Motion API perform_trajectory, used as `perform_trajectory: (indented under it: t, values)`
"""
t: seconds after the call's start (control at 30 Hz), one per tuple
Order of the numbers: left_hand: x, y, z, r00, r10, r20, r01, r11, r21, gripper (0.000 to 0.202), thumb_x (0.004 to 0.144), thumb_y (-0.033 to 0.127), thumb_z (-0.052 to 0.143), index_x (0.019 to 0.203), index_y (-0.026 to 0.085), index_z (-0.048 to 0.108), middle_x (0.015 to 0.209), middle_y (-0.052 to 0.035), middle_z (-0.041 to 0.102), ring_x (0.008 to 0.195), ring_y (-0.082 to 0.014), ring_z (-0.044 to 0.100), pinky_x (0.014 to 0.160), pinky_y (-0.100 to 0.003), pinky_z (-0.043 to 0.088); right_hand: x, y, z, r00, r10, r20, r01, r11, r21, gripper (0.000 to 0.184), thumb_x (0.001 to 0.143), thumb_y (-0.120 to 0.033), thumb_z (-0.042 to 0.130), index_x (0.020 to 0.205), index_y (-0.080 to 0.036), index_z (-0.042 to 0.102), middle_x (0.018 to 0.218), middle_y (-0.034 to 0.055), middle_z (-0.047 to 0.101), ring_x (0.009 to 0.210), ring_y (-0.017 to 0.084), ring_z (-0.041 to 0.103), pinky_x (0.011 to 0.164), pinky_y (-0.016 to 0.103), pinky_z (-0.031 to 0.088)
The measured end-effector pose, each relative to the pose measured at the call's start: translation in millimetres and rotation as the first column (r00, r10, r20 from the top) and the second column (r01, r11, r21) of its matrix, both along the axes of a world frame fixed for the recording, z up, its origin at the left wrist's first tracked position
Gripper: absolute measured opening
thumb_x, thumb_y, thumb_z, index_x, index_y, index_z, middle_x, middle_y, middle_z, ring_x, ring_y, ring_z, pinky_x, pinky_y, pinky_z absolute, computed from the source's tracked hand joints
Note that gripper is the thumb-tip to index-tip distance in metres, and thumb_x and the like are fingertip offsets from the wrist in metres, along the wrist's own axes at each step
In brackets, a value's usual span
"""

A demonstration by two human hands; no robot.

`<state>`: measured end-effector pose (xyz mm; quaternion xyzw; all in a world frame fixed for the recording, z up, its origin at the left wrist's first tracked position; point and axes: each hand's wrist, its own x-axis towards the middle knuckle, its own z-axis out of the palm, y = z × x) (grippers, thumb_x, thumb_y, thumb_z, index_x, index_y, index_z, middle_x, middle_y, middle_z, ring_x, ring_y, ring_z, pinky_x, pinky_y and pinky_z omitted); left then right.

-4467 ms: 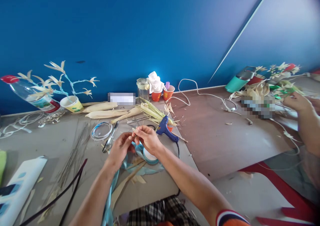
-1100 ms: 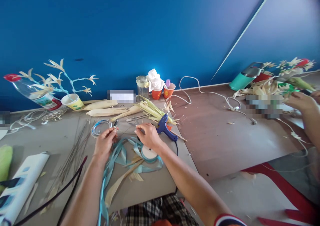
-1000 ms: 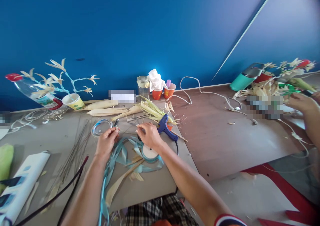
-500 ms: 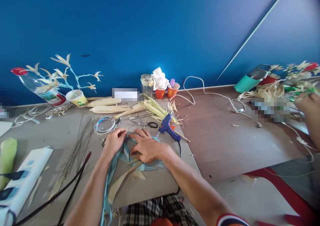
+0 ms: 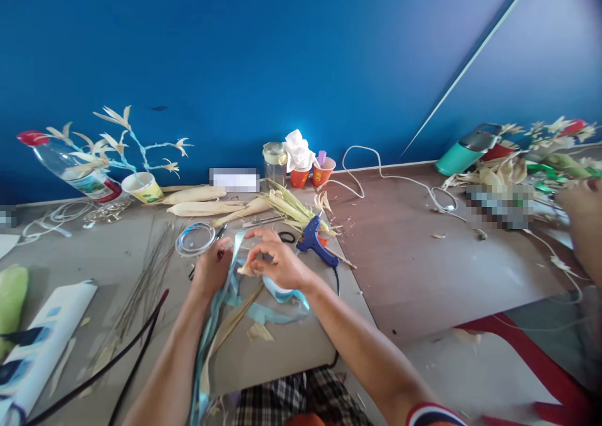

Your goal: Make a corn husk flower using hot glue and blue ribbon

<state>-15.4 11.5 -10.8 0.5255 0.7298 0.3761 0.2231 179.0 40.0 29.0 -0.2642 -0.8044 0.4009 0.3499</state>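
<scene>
pale blue ribbon [image 5: 234, 255] rises between your two hands just above the grey table [image 5: 301, 344], and its long tail spills over the near edge toward your lap. your left hand [image 5: 211, 270] has its fingers closed round the rising strand. your right hand [image 5: 278, 264] pinches a small dry husk piece [image 5: 245, 268] between thumb and forefinger, the ribbon passing just beside it; whether the ribbon sits inside that same pinch i cannot tell. the husk looks brittle, so squeezing harder or twisting it against the ribbon could crack or fray it. the ribbon looks slick, and if your left fingers ease, the strand may slip and go slack around the husk. the loose loops lying under your right wrist could catch on your forearm, and the hanging tail could snag on your knee or the table edge and jerk the piece out of your pinch. the glue gun [image 5: 314, 243] stands just beside your right hand with its cord running down past your forearm; a sweep of the elbow could drag the cord and tip the gun onto the ribbon or the dry corn husks [image 5: 197, 208] behind it, and i cannot tell whether its tip is hot. the scissors [image 5: 285, 236] lie just beyond your knuckles, near enough to nick a finger on a careless reach. another person's hand [image 5: 583, 209] works well apart at the far right.
</scene>
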Motion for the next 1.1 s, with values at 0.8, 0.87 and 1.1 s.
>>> perform_trajectory:
  t: [0.8,0.87,1.1]
  values:
    - [35.4,-11.3,23.1,0.728,-0.211,0.652,0.180,0.977,0.115,0.051,0.062,0.036,0.074,0.106,0.018,0.056,0.062,0.0027,0.056,0.045,-0.0093,0.046,0.041,-0.021,0.034,-16.8,4.3,-27.0,0.899,-0.357,-0.254,0.216,0.865,-0.453,0.012,0.073,-0.028,0.058,0.078,-0.017,0.060,0.074,0.0000,0.060,0.069,0.013,0.055,0.065,0.024,0.044]
    - [37.7,-10.8,21.0,0.731,-0.193,0.655,0.155,0.981,0.116,0.044,0.064,0.034,0.073,0.102,0.018,0.057,0.059,0.0040,0.053,0.044,-0.0086,0.044,0.040,-0.020,0.032,-17.6,4.2,-26.5,0.872,-0.369,-0.322,0.182,0.854,-0.487,0.021,0.073,-0.029,0.059,0.091,-0.018,0.059,0.075,0.0000,0.060,0.069,0.012,0.054,0.063,0.023,0.044]
    - [36.1,-10.1,25.3,0.763,-0.136,0.631,0.051,0.987,0.150,0.042,0.063,0.034,0.072,0.098,0.017,0.058,0.063,0.0035,0.057,0.045,-0.0073,0.042,0.041,-0.020,0.028,-7.0,10.1,-12.9,0.840,-0.387,-0.382,0.073,0.776,-0.626,0.033,0.073,-0.040,0.059,0.095,-0.016,0.059,0.075,0.0012,0.060,0.067,0.013,0.055,0.064,0.025,0.045]
